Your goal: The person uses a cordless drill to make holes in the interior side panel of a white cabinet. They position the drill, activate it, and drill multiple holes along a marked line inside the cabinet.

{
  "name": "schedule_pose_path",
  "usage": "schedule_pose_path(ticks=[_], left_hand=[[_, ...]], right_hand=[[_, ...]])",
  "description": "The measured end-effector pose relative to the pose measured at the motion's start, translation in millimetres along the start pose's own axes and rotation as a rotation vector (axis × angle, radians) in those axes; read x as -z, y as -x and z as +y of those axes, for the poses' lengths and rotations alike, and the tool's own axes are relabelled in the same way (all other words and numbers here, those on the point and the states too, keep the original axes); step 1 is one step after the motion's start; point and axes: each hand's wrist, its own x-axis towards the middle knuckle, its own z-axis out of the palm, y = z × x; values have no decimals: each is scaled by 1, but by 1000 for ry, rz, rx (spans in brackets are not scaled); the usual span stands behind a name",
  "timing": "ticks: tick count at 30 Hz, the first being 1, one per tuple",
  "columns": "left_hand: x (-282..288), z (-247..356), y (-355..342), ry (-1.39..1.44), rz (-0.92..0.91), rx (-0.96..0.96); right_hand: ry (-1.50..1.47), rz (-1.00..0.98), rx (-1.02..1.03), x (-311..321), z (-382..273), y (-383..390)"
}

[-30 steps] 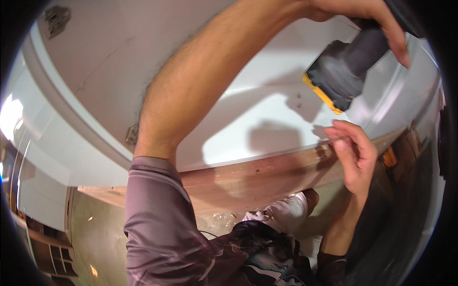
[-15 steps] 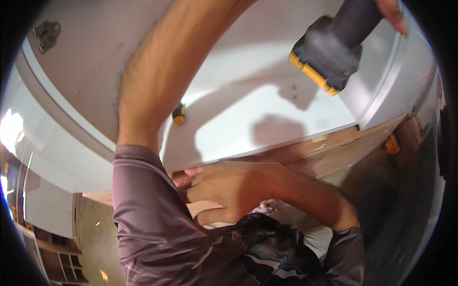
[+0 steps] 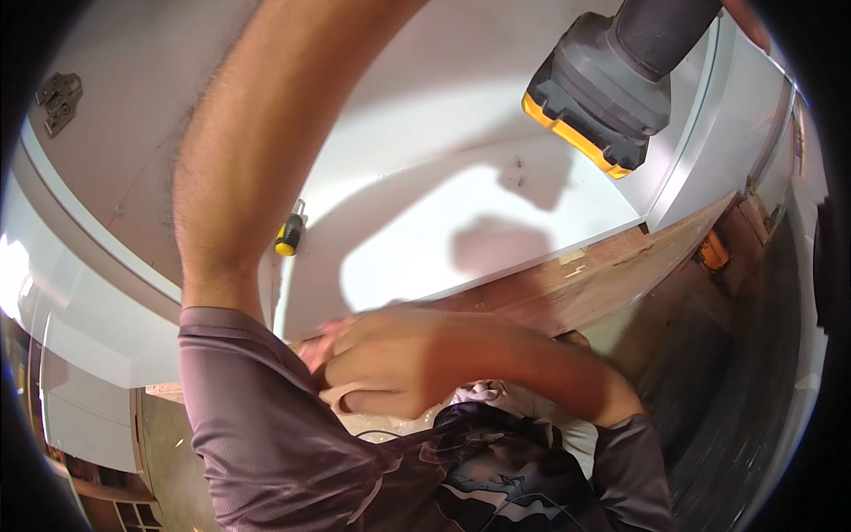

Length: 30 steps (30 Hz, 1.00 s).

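Observation:
My left arm reaches up past the top edge; a cordless drill [image 3: 612,84] with a dark body and yellow-trimmed battery hangs at the upper right. Its front end is out of view. The fingers of my left hand [image 3: 749,24] show beside its handle, the rest being cut off. My right arm crosses in front of my body. My right hand [image 3: 377,363] lies by the near edge of the white panel [image 3: 399,253], its fingers blurred and partly behind my left sleeve. Just beyond, a short yellow-and-black screwdriver [image 3: 288,236] rests on the white surface.
A metal hinge [image 3: 59,104] lies at the far left. White cabinet walls [image 3: 700,168] rise around the panel. Along its near side runs a bare wooden board [image 3: 612,275]. An orange object [image 3: 712,251] is at the right, and shelving [image 3: 133,512] shows lower left.
The view has shifted slightly, so the hinge and screwdriver appear farther left. The screwdriver shows more fully beside my left forearm. The drill stays up at the upper right.

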Motion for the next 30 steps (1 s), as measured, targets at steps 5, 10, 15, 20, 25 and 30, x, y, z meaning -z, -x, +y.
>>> schedule_pose_path(ticks=[5, 10, 15, 20, 25, 30], left_hand=[[4, 8, 0, 74, -32, 65], [-14, -72, 28, 36, 209, 14], [-26, -91, 46, 202, 307, 12], [-8, -92, 59, 437, 237, -47], [7, -80, 66, 443, 188, -103], [10, -89, 66, 452, 173, -124]], right_hand=[[157, 315, -453, 84, -52, 124], [434, 1098, -425, 128, -96, 146], [1029, 836, -336, 154, -89, 96], [1051, 713, -370, 164, -83, 42], [1066, 808, -288, 164, -62, 9], [929, 830, -545, 146, -71, 5]])
